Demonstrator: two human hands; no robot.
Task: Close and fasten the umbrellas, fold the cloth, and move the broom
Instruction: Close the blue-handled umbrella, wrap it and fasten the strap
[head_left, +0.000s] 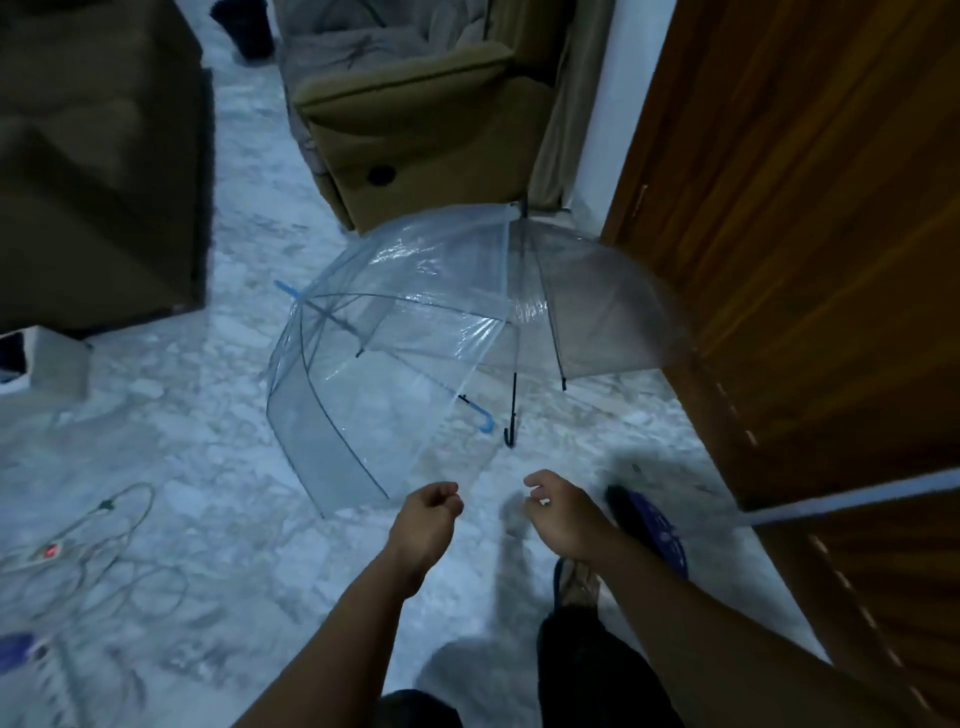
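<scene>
Head view, floor: marbled pale floor (208, 467) carries everything; two clear umbrellas lie open on it, near the wooden door (805, 260) and in front of the olive armchair (415, 130).
Blue-handled umbrella (384, 353): nearer one, canopy on its side, dome facing left and toward the person; blue hook handle (485, 418) points down toward the hands, blue tip (288, 291) up-left. Long axis runs from upper left to lower right.
Black-handled umbrella (587, 301): behind and right, partly overlapped by the first; canopy edge close against the door. Shaft runs nearly straight toward the person, black hook handle (510, 431) nearest, tip by the armchair foot.
Left hand (426, 519): fingers loosely curled, holding nothing, just short of the near canopy edge.
Right hand (563, 514): fingers loosely curled, empty, near both handles but apart from them.
Stage (judged): umbrellas both open, nothing fastened yet; cloth and broom not identifiable here.
Risk, tangle: canopies overlap and the handles lie side by side; lifting one could drag the other or snag ribs.
Risk, footing: power strip and cables (78, 551) sprawl toward the left edge of the floor; dark slipper (649, 530) lies by the right foot. Either could catch a step.
Risk, door: closing the black one against the door could jam a rib.
</scene>
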